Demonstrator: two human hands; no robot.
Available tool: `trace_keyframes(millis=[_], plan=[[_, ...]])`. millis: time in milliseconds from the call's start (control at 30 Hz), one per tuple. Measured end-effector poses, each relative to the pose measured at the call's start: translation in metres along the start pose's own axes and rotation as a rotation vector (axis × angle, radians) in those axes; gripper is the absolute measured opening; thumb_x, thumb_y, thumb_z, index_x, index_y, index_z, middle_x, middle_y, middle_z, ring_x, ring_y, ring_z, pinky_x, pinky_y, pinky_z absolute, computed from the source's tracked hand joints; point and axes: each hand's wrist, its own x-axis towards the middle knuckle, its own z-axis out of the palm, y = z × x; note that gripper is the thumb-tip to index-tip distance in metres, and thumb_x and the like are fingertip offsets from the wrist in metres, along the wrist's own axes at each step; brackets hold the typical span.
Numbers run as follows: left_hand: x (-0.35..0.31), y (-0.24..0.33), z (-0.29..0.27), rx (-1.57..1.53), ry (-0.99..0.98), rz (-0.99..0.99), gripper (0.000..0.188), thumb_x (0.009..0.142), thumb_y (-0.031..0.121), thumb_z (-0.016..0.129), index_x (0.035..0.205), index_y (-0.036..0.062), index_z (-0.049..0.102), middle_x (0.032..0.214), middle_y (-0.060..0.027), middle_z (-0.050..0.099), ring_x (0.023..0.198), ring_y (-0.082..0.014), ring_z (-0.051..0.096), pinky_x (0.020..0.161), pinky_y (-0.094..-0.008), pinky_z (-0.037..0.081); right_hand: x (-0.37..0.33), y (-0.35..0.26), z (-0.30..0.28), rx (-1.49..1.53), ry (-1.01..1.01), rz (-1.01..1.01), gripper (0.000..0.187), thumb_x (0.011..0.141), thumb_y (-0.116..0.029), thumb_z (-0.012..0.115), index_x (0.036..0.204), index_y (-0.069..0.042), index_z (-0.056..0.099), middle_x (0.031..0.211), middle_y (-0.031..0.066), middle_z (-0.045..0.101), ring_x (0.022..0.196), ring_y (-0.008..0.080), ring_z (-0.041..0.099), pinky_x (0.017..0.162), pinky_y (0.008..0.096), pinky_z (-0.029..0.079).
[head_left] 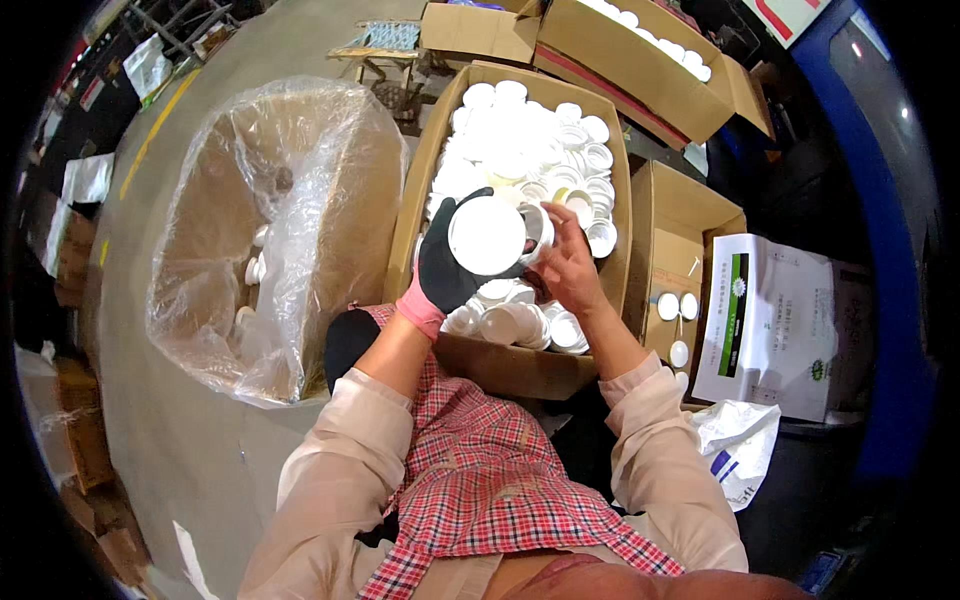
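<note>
My left hand (444, 272), in a black glove with a pink cuff, grips a white round lid (487, 236) with its flat face up. My bare right hand (572, 265) is closed on a second white cap (537, 232), tilted so that its hollow side shows. The two pieces are side by side at the middle of the view; whether they touch, I cannot tell. Both hands are above a cardboard box (515, 366) heaped with white caps (515, 135). Some of the caps below are hidden by my hands.
On the left stands a carton lined with a clear plastic bag (335, 190), a few white pieces inside. A smaller box (690, 205) at right holds several white round pieces. Beside it lie a printed white carton (775, 325) and a white bag (742, 440). Behind is another box (640, 75) of caps.
</note>
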Motion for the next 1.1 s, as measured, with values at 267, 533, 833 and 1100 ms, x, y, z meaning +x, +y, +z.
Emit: trace_keyframes(millis=[267,533,833,1100], plan=[[0.0,-0.014,0.019,0.067,-0.147,-0.1,0.087,0.063,0.033,0.089,0.132,-0.0002,0.047,0.122,-0.0154,0.058,0.112,-0.0261,0.058,0.097,-0.0349,0.046,-0.013,-0.044,-0.011,-0.385,0.003,-0.143,0.071,0.076,0.001,0.075,0.138,-0.008,0.043,0.126,0.0098,0.049,0.112,0.018,0.052,0.09,0.031,0.05],[-0.006,-0.015,0.036,-0.694,-0.347,-0.497,0.075,0.081,0.008,0.074,0.143,0.0042,0.033,0.135,-0.0102,0.049,0.12,-0.0195,0.051,0.1,-0.0344,0.045,-0.021,-0.034,0.004,-1.089,-0.118,-0.355,0.066,0.071,-0.01,0.078,0.131,-0.013,0.052,0.128,0.0122,0.051,0.115,0.0299,0.051,0.096,0.0385,0.044],[-0.003,-0.002,0.021,-0.087,-0.281,-0.021,0.074,0.078,0.019,0.076,0.139,0.0024,0.039,0.129,-0.0149,0.052,0.121,-0.0292,0.052,0.101,-0.0357,0.041,-0.017,-0.03,0.007,-1.202,-0.116,-0.484,0.065,0.068,-0.008,0.076,0.129,-0.01,0.054,0.13,0.0133,0.051,0.118,0.0338,0.049,0.1,0.0416,0.041],[-0.005,-0.007,0.019,-0.13,-0.304,-0.065,0.075,0.078,0.017,0.077,0.14,0.0026,0.038,0.133,-0.0143,0.05,0.122,-0.0261,0.051,0.103,-0.036,0.041,-0.016,-0.027,0.013,-1.23,-0.132,-0.493,0.068,0.066,-0.008,0.076,0.131,-0.011,0.054,0.129,0.0126,0.051,0.115,0.0332,0.049,0.098,0.0416,0.042]])
